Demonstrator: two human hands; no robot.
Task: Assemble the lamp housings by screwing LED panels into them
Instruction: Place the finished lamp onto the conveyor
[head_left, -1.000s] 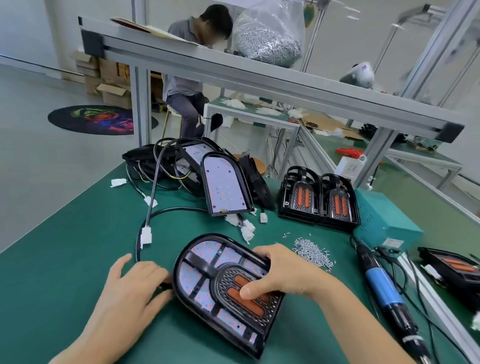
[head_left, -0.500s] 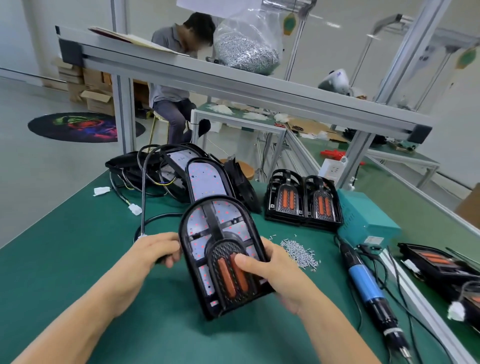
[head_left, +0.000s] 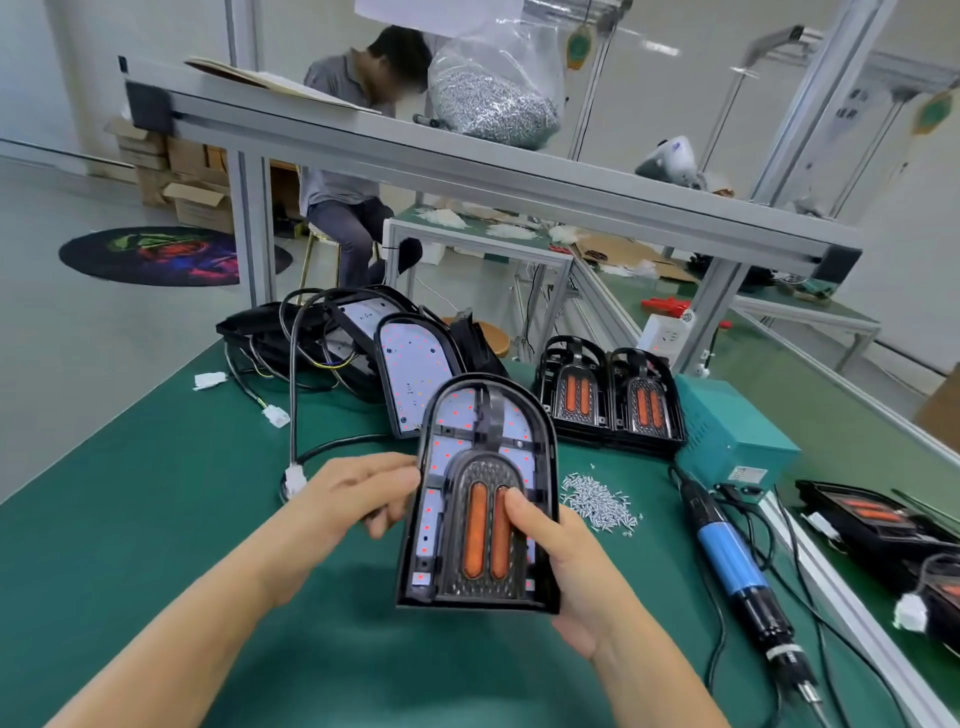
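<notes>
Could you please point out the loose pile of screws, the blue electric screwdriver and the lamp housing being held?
pile of screws (head_left: 597, 501): head view, middle of the heap.
blue electric screwdriver (head_left: 730, 561): head view, blue barrel.
lamp housing (head_left: 543, 431): head view, right rim.

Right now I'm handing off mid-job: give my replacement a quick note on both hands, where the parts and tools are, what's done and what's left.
Left hand: holds the left edge of the lamp housing, fingers curled behind it.
Right hand: grips its right side, thumb on the orange lens.
The housing is lifted off the green mat, tilted up, LED panel seated inside.
Loose screws lie right of it; the blue electric screwdriver lies further right, untouched.
Two housings stand behind; an open housing waits behind left.
Left: whether this one's screws are in cannot be told; check, then continue.
</notes>
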